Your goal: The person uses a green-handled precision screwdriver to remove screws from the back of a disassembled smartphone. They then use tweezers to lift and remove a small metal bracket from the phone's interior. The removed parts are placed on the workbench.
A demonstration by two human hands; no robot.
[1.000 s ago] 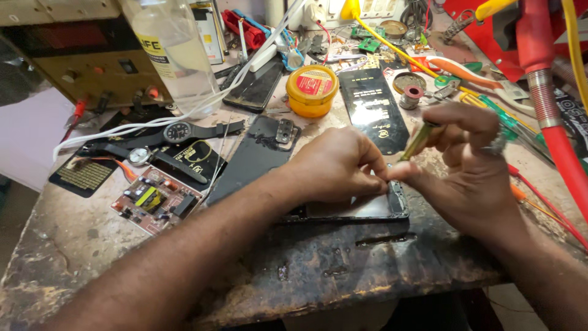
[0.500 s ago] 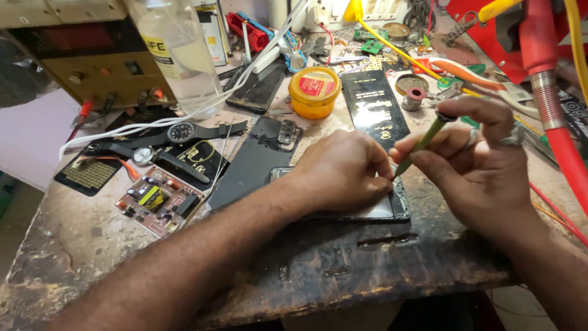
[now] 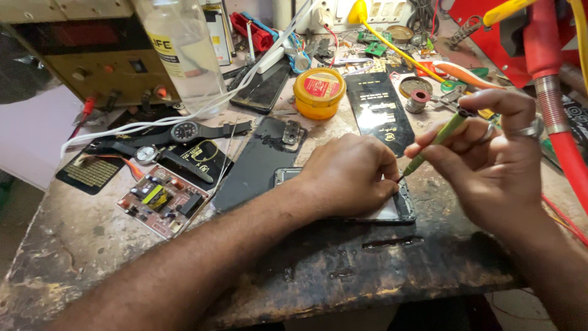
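Pressing flat on the opened phone [image 3: 392,211] at centre, the left hand [image 3: 349,175] stays put. The right hand [image 3: 490,162], fingers pinching a green screwdriver [image 3: 432,144], has tilted it steeper, tip at the phone's right edge.

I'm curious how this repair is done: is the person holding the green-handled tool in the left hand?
No, the green-handled tool is pinched in the right hand, while the left hand presses down on the opened phone.

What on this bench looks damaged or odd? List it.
The workbench top is scorched, blackened and chipped along its front edge. A bare circuit board lies loose at the left, and a back cover lies detached beside the opened phone.
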